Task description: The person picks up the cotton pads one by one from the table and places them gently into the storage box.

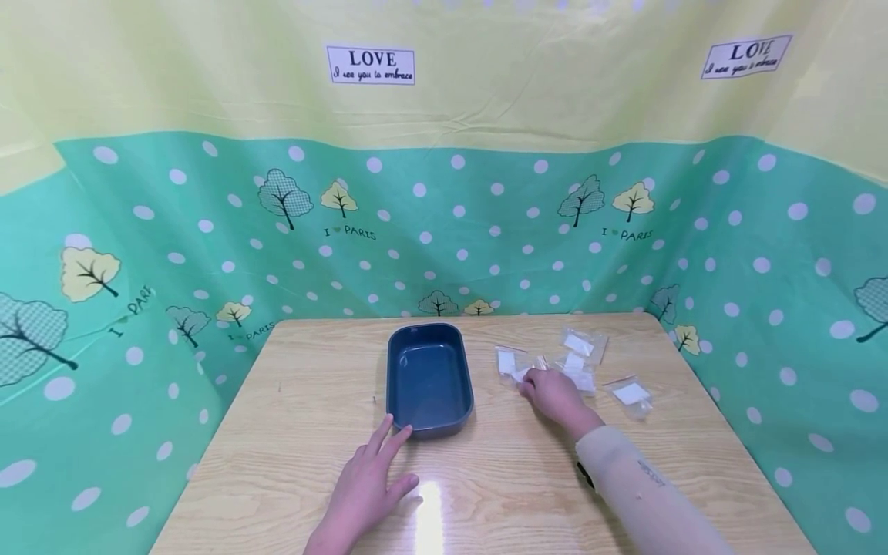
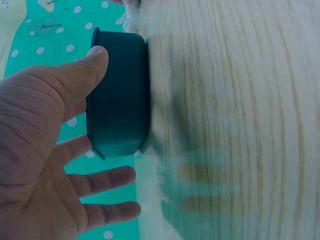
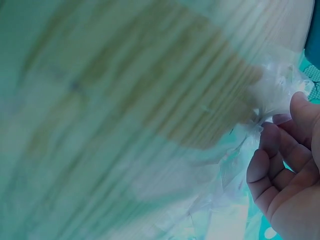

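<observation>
A dark blue rectangular tray (image 1: pixel 438 432) rests on the wooden table. At its near left corner my left hand (image 1: pixel 364 484) touches the rim with outstretched fingers; in the left wrist view the thumb (image 2: pixel 97 57) lies near the tray's edge. To the right of the tray, my right hand (image 1: pixel 555 397) reaches down into a group of small clear zip bags with white labels. Thumb and forefinger pinch a clear plastic bag (image 3: pixel 277 92) in the right wrist view. The contents of that bag cannot be made out.
Around the right hand lie more labelled zip bags: one on the left (image 1: pixel 506 362), one at the back (image 1: pixel 581 345) and a separate one on the right (image 1: pixel 631 395). A green and yellow patterned curtain (image 1: pixel 479 231) encloses the wooden table (image 1: pixel 277 462) at the back and sides.
</observation>
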The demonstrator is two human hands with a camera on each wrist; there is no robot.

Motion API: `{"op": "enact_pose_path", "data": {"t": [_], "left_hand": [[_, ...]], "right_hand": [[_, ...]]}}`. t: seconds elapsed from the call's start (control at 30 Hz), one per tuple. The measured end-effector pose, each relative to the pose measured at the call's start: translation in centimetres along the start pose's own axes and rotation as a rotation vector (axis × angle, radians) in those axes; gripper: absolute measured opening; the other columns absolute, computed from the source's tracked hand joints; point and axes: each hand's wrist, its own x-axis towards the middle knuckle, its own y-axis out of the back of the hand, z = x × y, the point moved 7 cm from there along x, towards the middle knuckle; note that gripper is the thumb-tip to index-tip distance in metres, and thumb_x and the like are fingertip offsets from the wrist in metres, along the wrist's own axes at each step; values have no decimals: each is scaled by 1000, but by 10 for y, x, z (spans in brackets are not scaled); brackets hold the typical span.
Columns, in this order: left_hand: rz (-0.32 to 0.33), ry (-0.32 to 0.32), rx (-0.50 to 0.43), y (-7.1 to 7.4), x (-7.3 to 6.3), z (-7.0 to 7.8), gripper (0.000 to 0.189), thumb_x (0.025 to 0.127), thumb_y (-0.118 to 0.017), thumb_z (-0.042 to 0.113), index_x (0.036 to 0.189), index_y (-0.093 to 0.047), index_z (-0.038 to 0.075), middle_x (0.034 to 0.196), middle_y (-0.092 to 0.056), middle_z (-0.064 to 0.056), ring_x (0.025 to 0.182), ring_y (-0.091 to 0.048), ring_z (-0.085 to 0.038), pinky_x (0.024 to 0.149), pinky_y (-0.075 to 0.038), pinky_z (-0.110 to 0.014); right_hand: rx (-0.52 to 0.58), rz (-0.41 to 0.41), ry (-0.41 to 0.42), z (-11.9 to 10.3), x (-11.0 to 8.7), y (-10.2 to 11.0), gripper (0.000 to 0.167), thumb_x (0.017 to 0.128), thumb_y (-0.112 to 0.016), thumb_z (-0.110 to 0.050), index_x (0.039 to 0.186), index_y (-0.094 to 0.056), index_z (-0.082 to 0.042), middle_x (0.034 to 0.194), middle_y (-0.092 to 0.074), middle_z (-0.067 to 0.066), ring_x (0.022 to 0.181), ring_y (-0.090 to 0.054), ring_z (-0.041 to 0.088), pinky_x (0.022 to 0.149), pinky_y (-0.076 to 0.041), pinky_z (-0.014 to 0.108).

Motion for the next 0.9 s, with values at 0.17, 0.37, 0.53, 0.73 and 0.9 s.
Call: {"op": "enact_pose_path", "data": {"t": [0.17,0.37,0.53,0.73,0.9], "left_hand": [[-11,7,-9,-1,0,0,74,91,-85,40,156,-55,23,171,-40,-16,120,-67,-50,91,-59,-69],[-16,8,-7,-1,0,-1,74,91,-85,40,156,-55,24,172,-40,-16,120,-67,-50,90,-59,-70],[-28,15,-19,-2,0,-2,74,91,-85,41,157,-54,25,172,-38,-15,122,-66,-54,91,-58,-73],[-45,19,-27,-1,-1,-2,74,92,-83,42,158,-53,26,173,-37,-15,124,-64,-56,94,-56,-75],[-56,22,-20,2,1,-2,74,92,-83,43,158,-53,27,174,-36,-14,124,-65,-55,93,-56,-75]], "right_hand": [[38,-5,-17,1,0,1,25,106,-67,-28,115,-77,-7,113,-79,13,110,-74,38,102,-59,57],[88,-6,-48,5,3,3,25,108,-64,-29,111,-78,-8,112,-80,12,109,-74,37,102,-59,57],[160,-8,-116,10,5,5,28,108,-62,-31,114,-78,-9,117,-79,13,113,-73,39,103,-57,59],[230,1,-170,14,4,7,33,108,-61,-32,124,-76,-7,127,-76,17,121,-70,42,106,-55,61],[340,75,-177,12,3,16,32,107,-63,-30,123,-77,-6,122,-78,18,116,-72,40,103,-57,61]]}}
